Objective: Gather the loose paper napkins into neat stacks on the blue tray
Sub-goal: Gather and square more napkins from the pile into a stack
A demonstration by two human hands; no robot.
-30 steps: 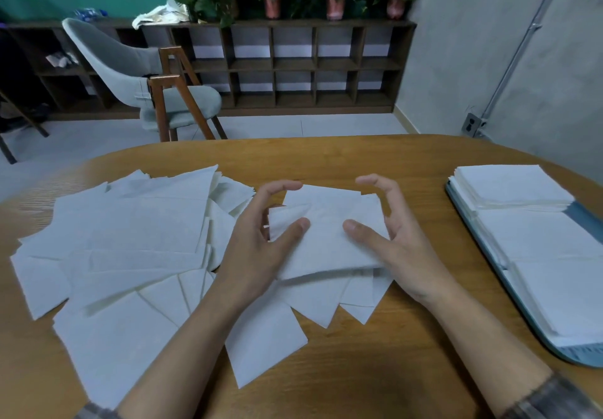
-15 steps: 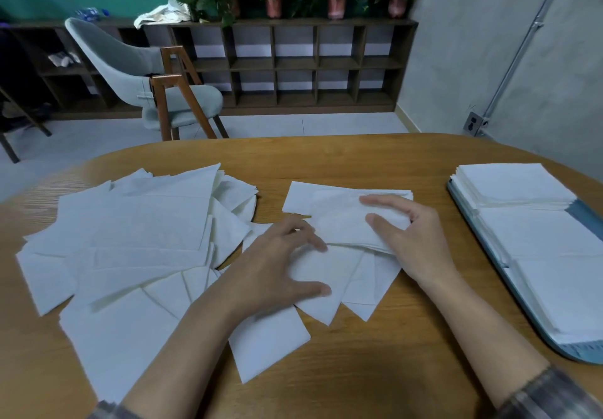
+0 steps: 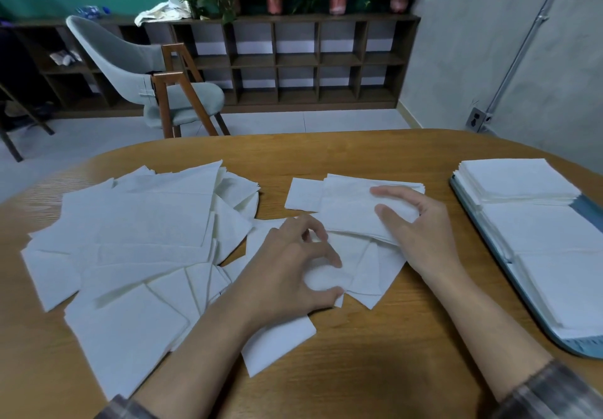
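Left hand [image 3: 287,275]: fingers curled, thumb and fingertips pinching one napkin of the middle heap, near the table's [image 3: 375,353] centre.
Right hand [image 3: 421,236]: thumb and fingers curled about the right end of the small stack [image 3: 349,210].
Loose napkins [image 3: 130,223]: fanned toward the table's left edge, unsquared.
Blue tray [image 3: 587,211]: at the table's right edge, carrying three stacks.
Risk, carry: the small stack is gripped at one end only, so its sheets may sag and splay.
Risk, pull: the pinched napkin overlaps its neighbours and may drag them askew or crease.

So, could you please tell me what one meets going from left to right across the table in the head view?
Loose napkin pile → left hand → right hand, holding a small napkin batch → blue tray with its napkin stacks.
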